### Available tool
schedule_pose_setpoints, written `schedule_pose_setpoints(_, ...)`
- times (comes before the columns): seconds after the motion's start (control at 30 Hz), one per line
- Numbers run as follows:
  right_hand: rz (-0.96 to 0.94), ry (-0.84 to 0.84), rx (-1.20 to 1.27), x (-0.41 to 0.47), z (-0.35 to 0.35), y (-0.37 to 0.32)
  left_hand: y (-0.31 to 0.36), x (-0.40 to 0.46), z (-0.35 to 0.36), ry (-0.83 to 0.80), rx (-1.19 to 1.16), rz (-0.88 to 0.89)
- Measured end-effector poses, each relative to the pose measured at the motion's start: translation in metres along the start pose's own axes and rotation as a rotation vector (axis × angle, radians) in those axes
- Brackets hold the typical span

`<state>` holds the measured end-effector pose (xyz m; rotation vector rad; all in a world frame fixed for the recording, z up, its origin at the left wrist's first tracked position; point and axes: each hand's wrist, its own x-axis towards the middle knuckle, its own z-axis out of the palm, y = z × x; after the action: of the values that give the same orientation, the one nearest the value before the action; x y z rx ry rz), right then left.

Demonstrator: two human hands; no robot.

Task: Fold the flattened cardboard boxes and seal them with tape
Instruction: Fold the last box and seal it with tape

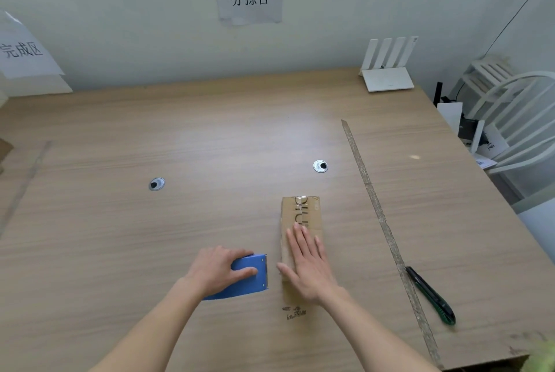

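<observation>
Brown cardboard box (300, 221), folded up, lies lower centre-right of frame on the wood table (210, 137), long axis running away from me. My right hand (309, 269) rests flat on its near half, fingers straight and spread, pressing, not gripping. My left hand (217, 272) sits just left of the box, fingers curled round the blue tape dispenser (250, 277), toothed edge pointing toward the box.

Risks, my judgement:
- Tape may go on crooked or wrinkle if the box slides under my palm; table surface looks slick.
- Flaps could spring up if right hand lifts before tape is rubbed down.
- Dispenser teeth are close to my right thumb; a quick pull could nick it.
- Utility knife (432, 296) lower right, beside a long tape strip (375, 197) on the table; blade state can't tell.

Box condition: narrow, creased at edges, dark printed lettering on top, glossy band across the far end, prob. tape already applied. Near end hidden by my hand; seal there can't be confirmed.
</observation>
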<state>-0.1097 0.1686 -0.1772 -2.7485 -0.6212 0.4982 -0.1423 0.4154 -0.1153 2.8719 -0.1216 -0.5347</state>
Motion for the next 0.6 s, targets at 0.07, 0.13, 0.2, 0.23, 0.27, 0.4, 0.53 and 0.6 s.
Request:
schedule_pose_setpoints(0.07,0.001,-0.008,-0.013,0.000,-0.001,0.002,0.002,0.003,0.001,-0.013,0.046,-0.008)
schedule_pose_setpoints(0.13,0.003,-0.006,-0.015,0.000,-0.001,0.001,0.005,0.008,0.004,-0.013,0.101,-0.006)
schedule_pose_setpoints(0.2,0.002,0.007,-0.014,-0.001,0.000,-0.001,0.010,0.014,0.011,0.011,0.179,0.014)
schedule_pose_setpoints(0.23,0.005,0.011,-0.024,-0.001,0.001,-0.002,0.013,0.018,0.017,0.030,0.210,0.024)
schedule_pose_setpoints(0.27,0.010,0.014,-0.033,-0.001,0.002,-0.003,0.016,0.022,0.023,0.049,0.232,0.033)
schedule_pose_setpoints(0.4,0.019,0.046,-0.034,0.000,0.004,-0.005,0.031,0.036,0.032,0.094,0.289,0.076)
schedule_pose_setpoints(0.53,0.036,0.058,-0.045,0.001,0.010,-0.007,0.035,0.038,0.024,0.071,0.375,0.068)
schedule_pose_setpoints(0.6,0.046,0.071,-0.039,0.003,0.012,-0.007,0.042,0.037,0.020,0.058,0.395,0.050)
